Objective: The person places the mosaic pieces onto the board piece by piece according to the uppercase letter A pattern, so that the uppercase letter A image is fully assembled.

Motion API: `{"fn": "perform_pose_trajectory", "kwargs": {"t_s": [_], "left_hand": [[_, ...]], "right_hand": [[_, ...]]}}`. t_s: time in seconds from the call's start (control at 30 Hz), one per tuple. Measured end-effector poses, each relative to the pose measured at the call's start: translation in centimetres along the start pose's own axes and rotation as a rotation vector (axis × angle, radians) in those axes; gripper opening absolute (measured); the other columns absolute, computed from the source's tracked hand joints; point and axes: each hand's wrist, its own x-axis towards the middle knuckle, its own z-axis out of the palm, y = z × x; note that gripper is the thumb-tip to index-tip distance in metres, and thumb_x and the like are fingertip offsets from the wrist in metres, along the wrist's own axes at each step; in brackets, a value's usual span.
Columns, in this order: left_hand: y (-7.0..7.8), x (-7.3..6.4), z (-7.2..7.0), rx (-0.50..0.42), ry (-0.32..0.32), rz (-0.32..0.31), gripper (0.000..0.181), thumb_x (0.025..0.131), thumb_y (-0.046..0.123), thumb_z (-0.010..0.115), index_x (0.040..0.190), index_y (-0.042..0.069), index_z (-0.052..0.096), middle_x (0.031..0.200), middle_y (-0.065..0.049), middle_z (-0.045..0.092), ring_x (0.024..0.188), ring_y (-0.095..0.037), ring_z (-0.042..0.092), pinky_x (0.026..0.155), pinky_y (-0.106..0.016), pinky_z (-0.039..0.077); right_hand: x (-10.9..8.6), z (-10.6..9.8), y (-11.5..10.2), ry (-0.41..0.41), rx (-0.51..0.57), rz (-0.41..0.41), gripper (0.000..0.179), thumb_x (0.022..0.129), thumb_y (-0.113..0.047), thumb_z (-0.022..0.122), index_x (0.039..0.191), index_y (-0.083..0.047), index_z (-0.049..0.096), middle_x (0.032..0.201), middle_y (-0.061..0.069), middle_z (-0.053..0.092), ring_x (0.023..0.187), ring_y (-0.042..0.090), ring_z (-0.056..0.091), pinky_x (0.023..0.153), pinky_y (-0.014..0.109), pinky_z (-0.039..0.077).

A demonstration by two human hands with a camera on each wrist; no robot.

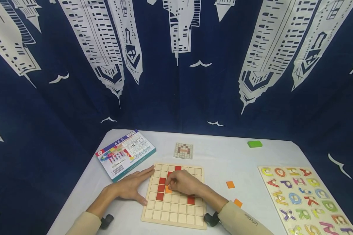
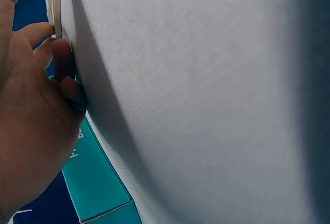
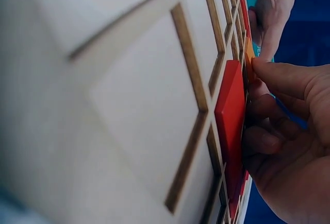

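A wooden grid board point(image 1: 164, 215) lies on the table with several red square tiles point(image 1: 159, 196) in its cells. My right hand point(image 1: 183, 182) reaches over its middle, thumb and fingers pinched at an orange tile point(image 1: 168, 189) in a cell beside the red ones. In the right wrist view the thumb touches that orange tile point(image 3: 250, 62), with a red tile point(image 3: 230, 110) nearer the camera. Fingers spread, my left hand point(image 1: 130, 186) rests at the board's left edge, its thumb and a fingertip at the rim.
A flat box point(image 1: 126, 155) lies behind the left hand. Beyond the board is a small pattern card point(image 1: 183, 150). To the right lie two loose orange tiles point(image 1: 230, 184), a green block point(image 1: 254, 144) and an alphabet board point(image 1: 306, 199). Black objects point(image 1: 211, 219) sit near both forearms.
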Motion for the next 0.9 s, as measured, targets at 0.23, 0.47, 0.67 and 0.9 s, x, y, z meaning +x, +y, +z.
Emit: {"fn": "perform_pose_trajectory", "kwargs": {"t_s": [0.23, 0.47, 0.67, 0.9], "left_hand": [[0.08, -0.05, 0.0, -0.004, 0.002, 0.001, 0.126, 0.061, 0.069, 0.083, 0.162, 0.02, 0.024, 0.17, 0.004, 0.009, 0.153, -0.034, 0.018, 0.121, -0.059, 0.019], [0.02, -0.03, 0.03, 0.004, 0.0, 0.005, 0.127, 0.062, 0.07, 0.082, 0.162, 0.019, 0.023, 0.17, 0.003, 0.009, 0.154, -0.032, 0.017, 0.122, -0.058, 0.018], [0.02, -0.06, 0.05, 0.007, 0.0, 0.011, 0.128, 0.062, 0.07, 0.082, 0.162, 0.017, 0.023, 0.17, 0.001, 0.009, 0.154, -0.032, 0.018, 0.122, -0.059, 0.018], [-0.02, 0.03, 0.1, 0.019, 0.002, 0.011, 0.129, 0.061, 0.072, 0.081, 0.162, 0.018, 0.022, 0.17, 0.002, 0.008, 0.154, -0.03, 0.017, 0.122, -0.057, 0.018]], "right_hand": [[-0.09, -0.06, 0.01, -0.007, 0.02, 0.003, 0.008, 0.088, -0.01, 0.076, 0.093, -0.016, 0.076, 0.072, -0.012, 0.061, 0.068, 0.002, 0.053, 0.064, 0.018, 0.049], [-0.15, -0.09, -0.08, -0.02, 0.028, 0.025, 0.01, 0.087, -0.011, 0.077, 0.094, -0.017, 0.076, 0.069, -0.012, 0.059, 0.066, 0.001, 0.052, 0.064, 0.018, 0.048], [-0.21, -0.13, 0.02, -0.032, 0.043, 0.037, 0.01, 0.087, -0.012, 0.078, 0.096, -0.018, 0.076, 0.069, -0.012, 0.06, 0.067, 0.002, 0.052, 0.065, 0.019, 0.048], [-0.23, -0.4, 0.26, -0.038, 0.036, 0.024, 0.009, 0.089, -0.017, 0.076, 0.098, -0.019, 0.076, 0.072, -0.013, 0.06, 0.068, 0.002, 0.053, 0.064, 0.019, 0.047]]}}
